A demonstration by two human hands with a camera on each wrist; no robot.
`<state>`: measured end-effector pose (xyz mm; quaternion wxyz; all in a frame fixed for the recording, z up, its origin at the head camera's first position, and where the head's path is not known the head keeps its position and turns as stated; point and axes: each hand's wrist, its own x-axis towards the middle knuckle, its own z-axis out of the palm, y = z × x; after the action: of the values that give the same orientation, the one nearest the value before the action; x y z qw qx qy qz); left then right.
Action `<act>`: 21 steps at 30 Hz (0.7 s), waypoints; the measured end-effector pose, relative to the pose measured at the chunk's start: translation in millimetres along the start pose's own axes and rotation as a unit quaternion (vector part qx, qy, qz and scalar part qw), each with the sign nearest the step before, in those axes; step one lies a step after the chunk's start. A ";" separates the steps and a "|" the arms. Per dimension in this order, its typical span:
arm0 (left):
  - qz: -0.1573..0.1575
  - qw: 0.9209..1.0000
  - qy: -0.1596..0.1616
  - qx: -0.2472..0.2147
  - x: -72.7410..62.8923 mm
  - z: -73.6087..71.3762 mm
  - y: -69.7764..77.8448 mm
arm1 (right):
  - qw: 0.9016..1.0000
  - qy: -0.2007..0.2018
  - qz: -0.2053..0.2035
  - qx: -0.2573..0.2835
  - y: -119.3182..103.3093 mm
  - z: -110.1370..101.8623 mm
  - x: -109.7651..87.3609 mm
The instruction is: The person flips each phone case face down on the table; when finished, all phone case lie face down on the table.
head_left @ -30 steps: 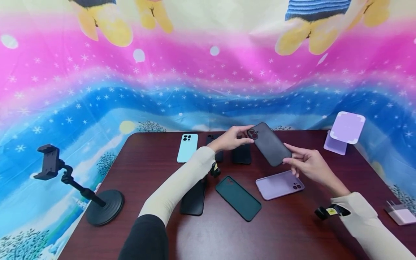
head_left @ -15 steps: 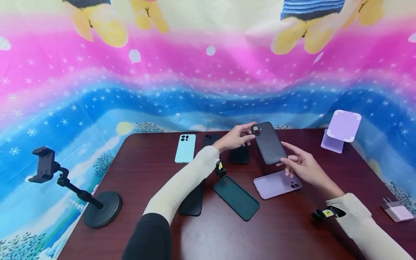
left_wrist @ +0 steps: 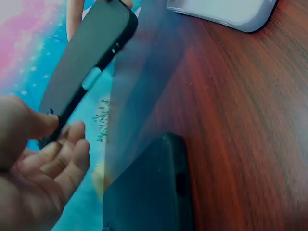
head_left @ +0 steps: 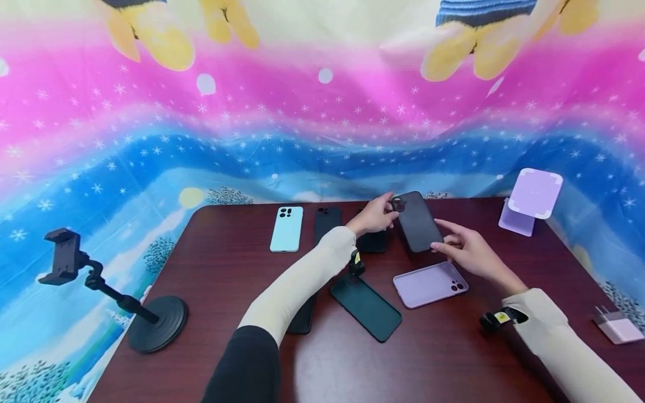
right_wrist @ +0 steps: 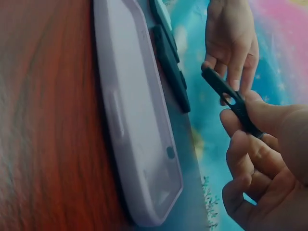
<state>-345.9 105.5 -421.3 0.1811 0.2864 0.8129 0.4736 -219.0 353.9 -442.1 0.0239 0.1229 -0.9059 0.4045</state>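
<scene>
A black phone case (head_left: 417, 225) is held up over the back of the table, its camera cutout toward the upper left. My left hand (head_left: 374, 216) pinches it at the camera end, thumb on one face in the left wrist view. At the opposite end my right hand (head_left: 470, 249) grips its lower corner between thumb and fingers. In the right wrist view the case shows edge-on, an oval opening in its edge. Below it lies a lilac phone case (head_left: 428, 285), inner side up. A dark green phone case (head_left: 367, 308) lies to the left of that.
Along the back stand out a mint case (head_left: 286, 229), a dark case (head_left: 327, 221) and a black case (head_left: 372, 242), partly behind my left hand. Another black case (head_left: 301, 319) is half covered by my left forearm. A phone holder (head_left: 158, 322), lilac stand (head_left: 534, 193) and charger (head_left: 618, 326) flank them.
The held case has turned to stand more upright in the head view. My left forearm has shifted right, uncovering more of the dark case at the back.
</scene>
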 end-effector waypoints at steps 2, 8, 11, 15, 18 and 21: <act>-0.026 0.999 0.003 0.025 3.0 5.8 -1.2 | 1.000 -0.014 0.014 -0.011 5.8 0.3 2.8; -0.062 0.989 -0.014 0.135 12.4 22.1 0.3 | 0.998 -0.034 0.029 -0.054 21.0 0.9 7.2; -0.078 0.983 -0.026 0.166 15.4 29.5 2.6 | 0.996 -0.037 0.030 -0.069 24.0 2.6 6.1; -0.108 0.976 -0.038 0.187 20.1 38.3 5.8 | 0.994 -0.041 0.031 -0.092 26.0 5.6 7.6; -0.125 0.968 -0.046 0.214 23.2 43.5 9.7 | 0.993 -0.044 0.035 -0.104 27.4 6.6 12.0; -0.131 0.959 -0.064 0.242 24.0 47.9 12.8 | 0.992 -0.050 0.044 -0.108 29.1 7.4 16.2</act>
<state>-333.6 157.6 -433.9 0.2181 0.2424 0.9203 0.2162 -241.3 363.8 -465.9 -0.0260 0.0994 -0.9489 0.2986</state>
